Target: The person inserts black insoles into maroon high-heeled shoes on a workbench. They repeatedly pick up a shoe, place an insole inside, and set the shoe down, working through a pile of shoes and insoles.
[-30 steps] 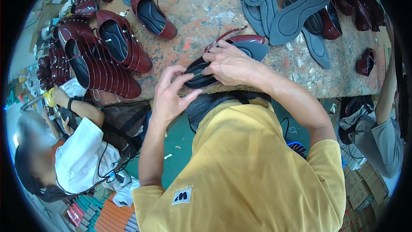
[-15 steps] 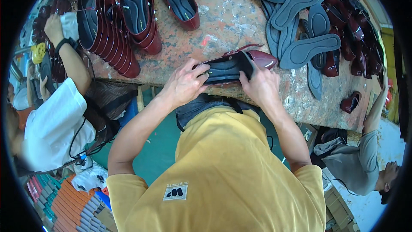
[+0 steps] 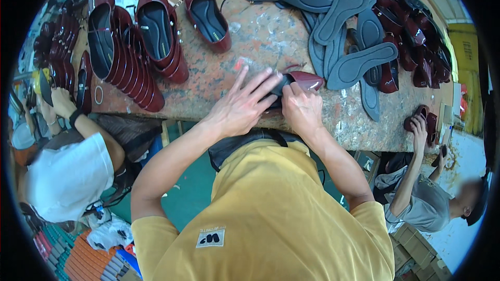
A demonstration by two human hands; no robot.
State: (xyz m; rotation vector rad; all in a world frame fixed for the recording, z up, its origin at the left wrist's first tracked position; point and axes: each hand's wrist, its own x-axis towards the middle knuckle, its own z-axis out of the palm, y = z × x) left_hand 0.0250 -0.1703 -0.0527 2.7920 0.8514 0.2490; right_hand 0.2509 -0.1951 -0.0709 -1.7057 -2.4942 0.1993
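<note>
A dark red patent pointed shoe (image 3: 307, 80) lies at the bench's near edge, its toe turned right. My right hand (image 3: 303, 105) is closed, fingers curled at the shoe's opening just behind the toe. Over the heel half is my left hand (image 3: 240, 104), its fingers stretched out and spread. Between the hands a bit of dark lining or insole shows; most of the shoe's inside is hidden under them. Beyond and to the right, loose grey insoles (image 3: 359, 65) lie in an overlapping heap. A single red shoe (image 3: 208, 18) stands beyond my left hand.
Nested red shoes (image 3: 138, 80) form a long row at left, beside a shorter stack (image 3: 161, 36). More red shoes (image 3: 416, 31) are heaped at far right. A co-worker's hand (image 3: 418, 127) touches a shoe at the right edge; another person in white (image 3: 73, 177) works at left.
My left hand has come out of the shoe's heel end and spread its fingers above it. My right hand has curled closed near the toe. The right co-worker's hand has reached a shoe.
</note>
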